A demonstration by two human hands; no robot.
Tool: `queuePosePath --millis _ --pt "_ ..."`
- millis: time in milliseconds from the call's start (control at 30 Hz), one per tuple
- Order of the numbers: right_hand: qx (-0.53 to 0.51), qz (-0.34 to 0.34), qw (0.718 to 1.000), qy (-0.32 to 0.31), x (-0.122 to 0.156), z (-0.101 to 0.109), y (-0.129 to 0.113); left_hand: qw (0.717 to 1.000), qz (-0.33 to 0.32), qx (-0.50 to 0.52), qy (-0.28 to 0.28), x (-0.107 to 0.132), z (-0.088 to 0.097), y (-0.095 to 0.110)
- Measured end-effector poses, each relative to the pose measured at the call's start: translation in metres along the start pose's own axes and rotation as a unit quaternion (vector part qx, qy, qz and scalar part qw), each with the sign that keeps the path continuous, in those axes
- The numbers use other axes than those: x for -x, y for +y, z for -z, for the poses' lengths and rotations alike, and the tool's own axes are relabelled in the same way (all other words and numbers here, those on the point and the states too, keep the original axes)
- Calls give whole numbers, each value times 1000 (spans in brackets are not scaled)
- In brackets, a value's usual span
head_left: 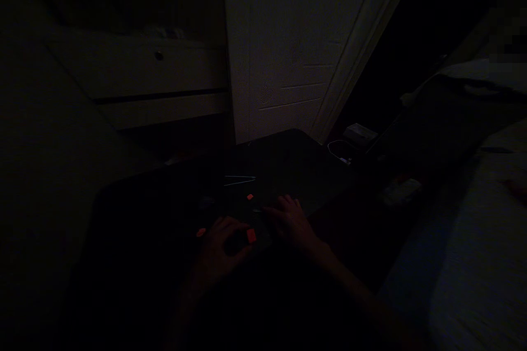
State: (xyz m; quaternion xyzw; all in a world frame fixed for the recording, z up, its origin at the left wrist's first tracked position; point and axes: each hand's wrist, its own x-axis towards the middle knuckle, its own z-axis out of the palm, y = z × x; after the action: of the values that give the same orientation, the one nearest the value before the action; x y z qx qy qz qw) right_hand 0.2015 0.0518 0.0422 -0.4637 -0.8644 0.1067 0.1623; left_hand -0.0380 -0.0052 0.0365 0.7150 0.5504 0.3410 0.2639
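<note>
The scene is very dark. My left hand (220, 247) is closed on a small orange block (251, 236), gripped between thumb and fingers just above the dark table (288, 159). Beside its knuckles lies a small orange piece (201, 232), and another small orange piece (249, 197) rests farther back. My right hand (290, 222) is low over the table, right of the block, its fingers bent together. A tiny pale object (257, 210) shows at its fingertips, too dim to name. Thin metal tweezers (240, 180) lie behind both hands.
Beyond the table stand a pale door (284, 55) and, at left, a cabinet with a drawer (164, 71). To the right are a white cable (338, 145), a pale box (360, 134) and light bedding (481, 241). A dim, unclear shape (206, 202) lies near the tweezers.
</note>
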Motion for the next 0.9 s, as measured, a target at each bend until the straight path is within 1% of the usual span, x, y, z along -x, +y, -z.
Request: queuePosePath --millis 167,267,367,433,533,600,667,767,900 --pt "-20 41 999 -4 -1 -4 9 999 -14 -14 -30 -2 3 2" --pt "-22 57 998 26 3 -14 15 1000 -6 -13 -28 -2 2 3" --pt "-65 66 993 66 10 -23 15 999 14 -45 -12 -2 0 0" --pt "-127 55 987 80 14 -25 9 997 21 -71 -5 -1 -2 -2" --pt "-235 12 967 95 17 -22 -6 996 20 -84 0 -1 -3 -5" --pt "-274 2 957 93 17 -18 -18 997 22 -79 -1 -1 -3 -6" --pt "-289 21 955 71 16 -15 -26 998 28 -64 1 -1 -2 -7" --pt "-285 49 956 47 14 -15 -31 999 37 -40 -3 0 -2 -8" --pt "-269 46 960 68 12 -21 -28 1000 27 -15 -3 1 0 -7"
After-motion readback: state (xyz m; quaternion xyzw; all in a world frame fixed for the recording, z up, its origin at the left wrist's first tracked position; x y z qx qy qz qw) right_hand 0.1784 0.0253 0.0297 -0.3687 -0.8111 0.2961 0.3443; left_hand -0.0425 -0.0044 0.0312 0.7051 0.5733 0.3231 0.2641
